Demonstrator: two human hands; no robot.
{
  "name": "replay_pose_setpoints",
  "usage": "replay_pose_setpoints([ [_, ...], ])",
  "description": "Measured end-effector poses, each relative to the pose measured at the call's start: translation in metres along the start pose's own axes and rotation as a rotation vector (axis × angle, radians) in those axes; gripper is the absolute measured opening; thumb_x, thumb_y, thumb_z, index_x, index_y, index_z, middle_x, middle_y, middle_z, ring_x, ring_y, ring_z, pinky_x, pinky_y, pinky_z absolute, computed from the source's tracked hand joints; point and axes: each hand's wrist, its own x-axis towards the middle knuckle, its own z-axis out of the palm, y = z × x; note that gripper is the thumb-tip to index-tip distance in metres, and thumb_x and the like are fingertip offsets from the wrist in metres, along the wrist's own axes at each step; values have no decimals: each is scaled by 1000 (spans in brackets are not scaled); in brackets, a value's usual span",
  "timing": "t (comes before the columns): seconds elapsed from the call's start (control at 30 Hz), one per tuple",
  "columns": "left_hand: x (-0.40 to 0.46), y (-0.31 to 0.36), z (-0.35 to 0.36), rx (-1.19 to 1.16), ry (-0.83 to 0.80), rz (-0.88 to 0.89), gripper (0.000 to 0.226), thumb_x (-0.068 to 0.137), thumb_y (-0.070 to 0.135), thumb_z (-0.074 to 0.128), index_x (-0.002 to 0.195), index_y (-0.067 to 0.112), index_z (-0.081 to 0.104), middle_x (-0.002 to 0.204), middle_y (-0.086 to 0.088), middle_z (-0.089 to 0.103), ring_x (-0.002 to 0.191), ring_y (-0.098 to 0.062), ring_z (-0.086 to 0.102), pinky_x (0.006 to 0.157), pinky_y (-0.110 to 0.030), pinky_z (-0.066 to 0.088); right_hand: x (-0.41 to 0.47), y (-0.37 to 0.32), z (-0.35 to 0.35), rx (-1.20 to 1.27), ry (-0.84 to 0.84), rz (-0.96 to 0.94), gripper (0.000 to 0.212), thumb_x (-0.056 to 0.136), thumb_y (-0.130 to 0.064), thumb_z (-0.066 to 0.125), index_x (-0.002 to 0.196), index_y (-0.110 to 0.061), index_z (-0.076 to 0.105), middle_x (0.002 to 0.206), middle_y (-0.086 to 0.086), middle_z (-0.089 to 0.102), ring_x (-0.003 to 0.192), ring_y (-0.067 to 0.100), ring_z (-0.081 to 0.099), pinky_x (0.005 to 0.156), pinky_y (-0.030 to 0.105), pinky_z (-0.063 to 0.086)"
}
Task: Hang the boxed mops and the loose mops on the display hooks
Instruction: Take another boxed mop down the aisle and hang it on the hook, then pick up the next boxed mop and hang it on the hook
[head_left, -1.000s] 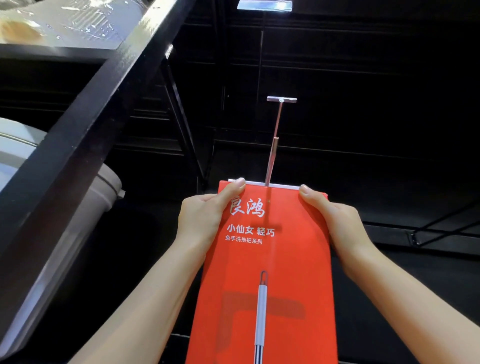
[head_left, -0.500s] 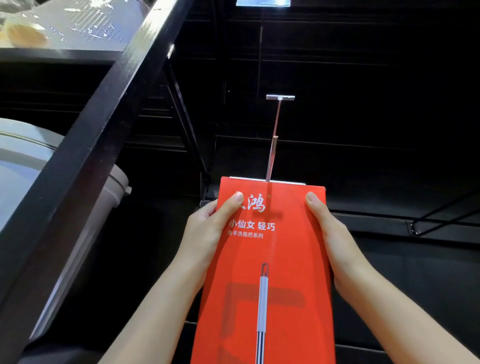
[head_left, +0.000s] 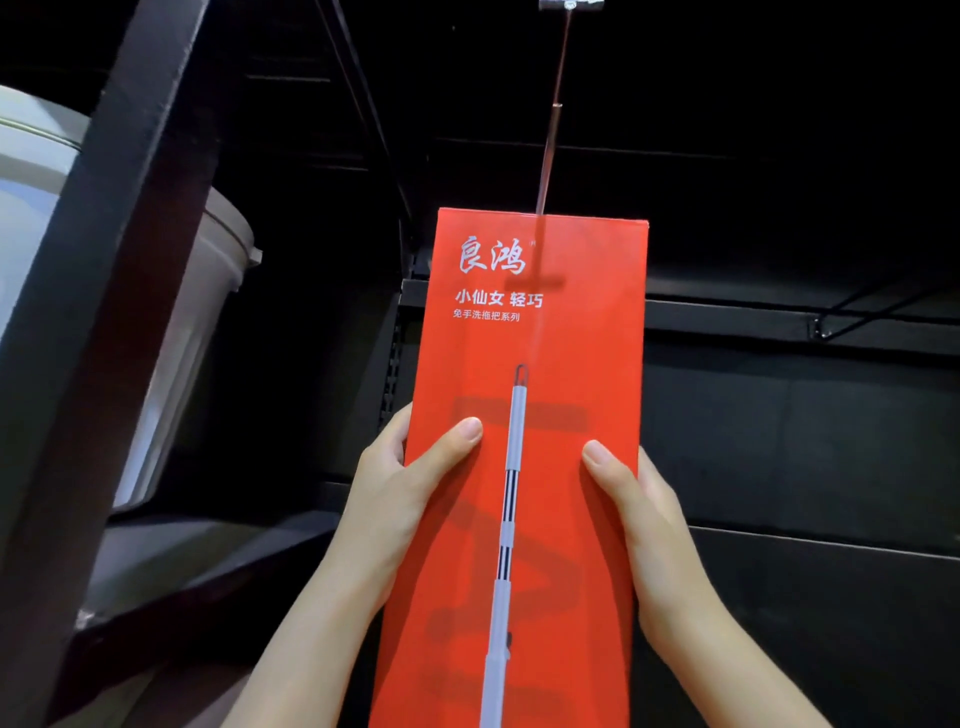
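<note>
1. There, at the centre of the view, a tall red mop box (head_left: 524, 467) stood nearly upright in front of a dark display wall (head_left: 779, 441), its printed face turned toward the camera.
2. The box face carried white Chinese lettering near the top and a printed picture of a grey mop handle running down its middle.
3. The left hand (head_left: 395, 499) gripped the box's left edge about halfway up, thumb pressed flat on the red front, the other fingers wrapped behind and out of sight.
4. The right hand (head_left: 644, 519) held the right edge at about the same height, thumb likewise lying on the front, fingers hidden behind the box.
5. Both sets of fingers were thus closed on the box, one on each side.
6. A thin metal display hook (head_left: 551, 124) reached down from a small plate at the top edge of the view and met the top edge of the box; whether the box actually hung on it could not be told.
7. At the left, a black shelf post (head_left: 119, 249) slanted across the view, with a pale grey bucket (head_left: 208, 312) behind it.
8. A dark shelf rail (head_left: 779, 322) ran along the wall to the right of the box.
</note>
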Motion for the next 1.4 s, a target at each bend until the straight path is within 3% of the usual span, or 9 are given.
replay_pose_setpoints([
  [0.3,-2,2,-1,75,6,12,28,77,53,67,101,40,69,95,7,76,82,-11,74,61,-20,55,1,6,1,0,68,11,54,74,-57,62,121,-31,62,126,1,64,111,19,65,92,42,53],
  [0.43,-6,2,1,79,19,-1,29,76,54,69,102,40,68,97,10,75,84,-8,73,61,-17,54,-2,6,3,20,59,-5,47,82,-47,62,124,-26,59,118,-1,69,106,17,68,78,25,56],
  [0.6,-12,7,4,109,64,-27,45,71,58,71,109,35,65,98,14,74,85,-3,72,60,-15,53,-7,1,4,-33,107,39,45,84,-50,61,123,-29,59,113,-7,71,101,12,69,73,20,56],
  [0.8,-48,6,-1,444,168,-32,60,79,47,71,132,29,52,127,10,59,111,-5,58,90,-20,45,-43,-4,-5,-248,156,152,58,80,-54,56,130,-26,55,120,-10,67,105,2,65,76,13,53],
  [0.97,-102,10,24,803,300,349,61,84,22,70,139,8,45,142,-9,48,134,-24,41,108,-24,27,-121,-5,-33,-632,207,229,52,92,-41,56,141,-36,40,140,-20,47,127,-8,43,101,15,35],
  [1.07,-137,-1,67,737,162,525,50,86,18,64,132,2,52,137,-13,53,131,-30,46,112,-29,27,-178,-20,-56,-935,221,287,58,88,-53,50,142,-44,32,144,-30,36,132,-14,30,106,17,28],
  [1.2,-197,-24,144,607,-170,457,50,85,22,63,130,3,55,136,-11,56,128,-30,51,107,-40,40,-266,-62,-94,-1348,243,404,61,90,-53,47,146,-38,27,139,-32,28,131,-18,20,102,-3,11],
  [1.3,-257,-33,202,586,-562,304,56,85,25,68,135,7,52,139,-9,55,129,-28,52,106,-41,41,-350,-108,-121,-1556,297,597,60,94,-48,46,147,-29,28,146,-18,33,139,0,24,112,15,18],
  [1.4,-334,-28,254,554,-975,223,60,94,40,50,148,21,32,153,4,36,140,-14,34,113,-29,27,-450,-158,-135,-1663,428,848,59,94,-47,46,147,-25,32,151,-8,35,141,9,27,114,26,21],
])
